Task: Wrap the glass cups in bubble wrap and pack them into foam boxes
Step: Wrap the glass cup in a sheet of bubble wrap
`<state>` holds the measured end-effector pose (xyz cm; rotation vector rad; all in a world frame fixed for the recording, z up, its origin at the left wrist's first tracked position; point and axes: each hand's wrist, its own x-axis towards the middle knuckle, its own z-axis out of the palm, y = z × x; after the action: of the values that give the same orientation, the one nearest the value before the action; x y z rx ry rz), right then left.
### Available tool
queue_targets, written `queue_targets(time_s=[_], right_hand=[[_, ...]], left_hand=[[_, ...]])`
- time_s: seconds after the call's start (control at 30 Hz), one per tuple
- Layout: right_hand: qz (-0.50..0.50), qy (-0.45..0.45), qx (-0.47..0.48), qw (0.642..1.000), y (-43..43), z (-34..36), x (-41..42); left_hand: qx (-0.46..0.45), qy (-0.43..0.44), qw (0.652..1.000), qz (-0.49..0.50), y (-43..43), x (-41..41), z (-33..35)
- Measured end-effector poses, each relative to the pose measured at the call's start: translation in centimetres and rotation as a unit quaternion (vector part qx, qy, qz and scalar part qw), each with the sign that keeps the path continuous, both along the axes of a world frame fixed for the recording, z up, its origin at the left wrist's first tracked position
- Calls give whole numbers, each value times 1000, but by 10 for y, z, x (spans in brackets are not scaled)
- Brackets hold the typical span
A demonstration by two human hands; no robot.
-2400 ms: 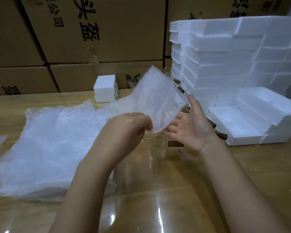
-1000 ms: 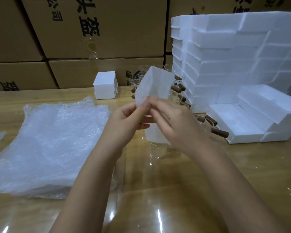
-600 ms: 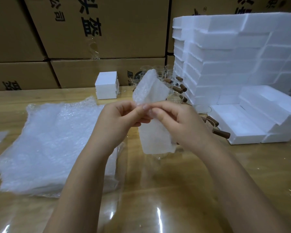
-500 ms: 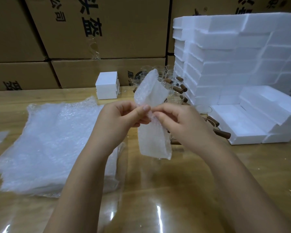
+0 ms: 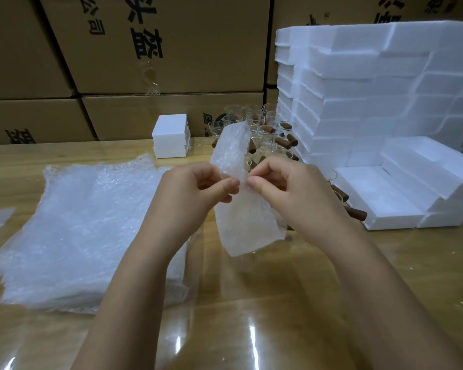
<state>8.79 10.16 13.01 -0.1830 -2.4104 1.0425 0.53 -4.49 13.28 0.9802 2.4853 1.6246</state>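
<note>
Bubble wrap sheet [image 5: 245,222] lifted off pile [image 5: 78,222], now hanging narrow in mid-air. Left hand [image 5: 195,190] and right hand [image 5: 292,193] both pinch its edge, likely opening it. Glass cups [image 5: 254,124] unwrapped behind, beside foam boxes [image 5: 372,198].

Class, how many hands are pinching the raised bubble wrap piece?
2. The left hand pinches the bubble wrap piece from the left, the right hand from the right. No other hand shows.
</note>
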Motion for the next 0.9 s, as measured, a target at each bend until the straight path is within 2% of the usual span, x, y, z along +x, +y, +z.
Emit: queue_targets(time_s=[0.13, 0.3, 0.43, 0.53, 0.63, 0.77, 0.8, 0.83, 0.9], right_hand=[[-28, 33, -41, 998, 6, -1, -2], [-120, 66, -87, 987, 24, -2, -1], [-208, 79, -63, 973, 33, 3, 4], [-238, 66, -23, 969, 33, 7, 8], [-194, 50, 34, 979, 21, 8, 7], [-94, 219, 163, 957, -14, 19, 11], [-53, 226, 184, 955, -21, 19, 13], [-18, 205, 199, 958, -26, 19, 14], [18, 96, 196, 976, -33, 17, 13]], left_hand=[[-11, 2, 1000, 28, -4, 0, 1], [9, -51, 996, 76, -10, -3, 5], [6, -61, 990, 128, -18, -4, 8], [19, -60, 986, 157, -22, -1, 14], [20, -43, 986, 157, -18, 9, 19], [-5, 26, 988, 153, -7, 22, 20], [-16, 42, 988, 149, -5, 24, 20], [-28, 55, 987, 146, -3, 24, 19], [-56, 83, 986, 133, -2, 23, 17]])
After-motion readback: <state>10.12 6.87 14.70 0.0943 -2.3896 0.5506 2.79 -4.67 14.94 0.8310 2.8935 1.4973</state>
